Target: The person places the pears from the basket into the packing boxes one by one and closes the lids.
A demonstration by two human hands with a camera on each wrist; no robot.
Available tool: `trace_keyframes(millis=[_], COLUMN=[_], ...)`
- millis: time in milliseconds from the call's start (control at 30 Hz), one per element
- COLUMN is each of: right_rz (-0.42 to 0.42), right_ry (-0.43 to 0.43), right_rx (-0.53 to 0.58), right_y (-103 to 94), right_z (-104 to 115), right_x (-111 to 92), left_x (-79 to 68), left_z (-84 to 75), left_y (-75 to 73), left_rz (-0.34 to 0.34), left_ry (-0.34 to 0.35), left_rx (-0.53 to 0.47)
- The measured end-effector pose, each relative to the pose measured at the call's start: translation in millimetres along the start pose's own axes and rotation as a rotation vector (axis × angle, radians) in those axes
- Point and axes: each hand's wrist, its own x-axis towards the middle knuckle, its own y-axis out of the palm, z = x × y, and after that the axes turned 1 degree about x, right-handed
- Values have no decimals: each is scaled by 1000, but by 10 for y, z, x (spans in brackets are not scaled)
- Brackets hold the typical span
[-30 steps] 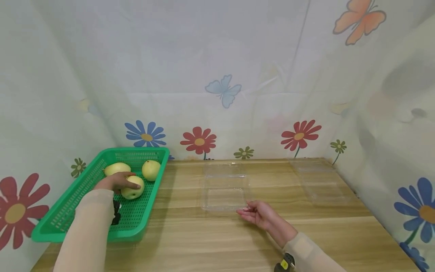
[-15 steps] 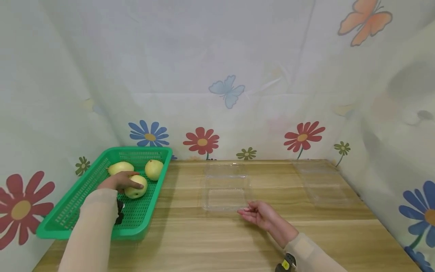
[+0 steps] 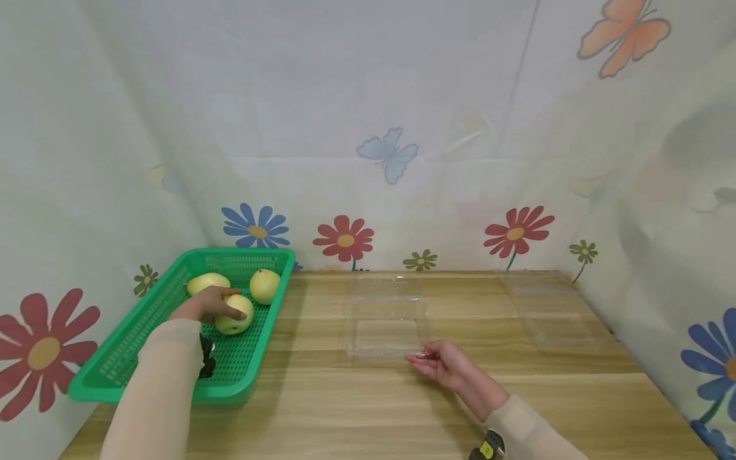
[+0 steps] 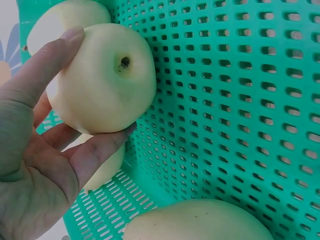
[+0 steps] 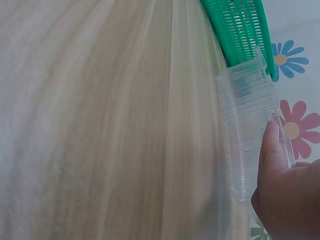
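Note:
My left hand (image 3: 204, 305) reaches into the green plastic basket (image 3: 221, 391) on the left and grips a pale yellow pear (image 3: 236, 317). In the left wrist view its thumb lies on one side of the pear (image 4: 107, 82) and the fingers on the other. More pears lie around it, one (image 3: 208, 281) behind the hand and one (image 3: 264, 287) by the right wall. At the middle of the table, my right hand (image 3: 451, 367) pinches the near right corner of a clear plastic box (image 3: 386, 335). The right wrist view shows its thumb (image 5: 270, 142) against the box wall; the other fingers are mostly hidden.
A second clear plastic piece (image 3: 554, 319), box or lid, lies at the right of the wooden table (image 3: 345, 415). A flower-printed cloth (image 3: 322, 96) hangs behind and along both sides. In the left wrist view another pear (image 4: 200, 225) sits near the basket wall.
The whole head view has shifted slightly, so everything sits a little further right. Both hands keep their holds on the pear and the box.

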Motion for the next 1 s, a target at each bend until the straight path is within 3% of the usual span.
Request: trace_keyframes(millis=[167,400,1000], right_rz=[2,6,23], right_ry=[-3,-8,-3], right_rx=[-1,-11,3], right_y=[12,1,-22], right_z=[-16,-29,-2], right_x=[-7,3,-1], left_x=[-1,-13,-53], left_z=[-2,-61,-203], left_y=[-14,-46,-194], left_rz=[-15,-71,-159], left_ry=[17,69,97], left_rx=[34,175,108])
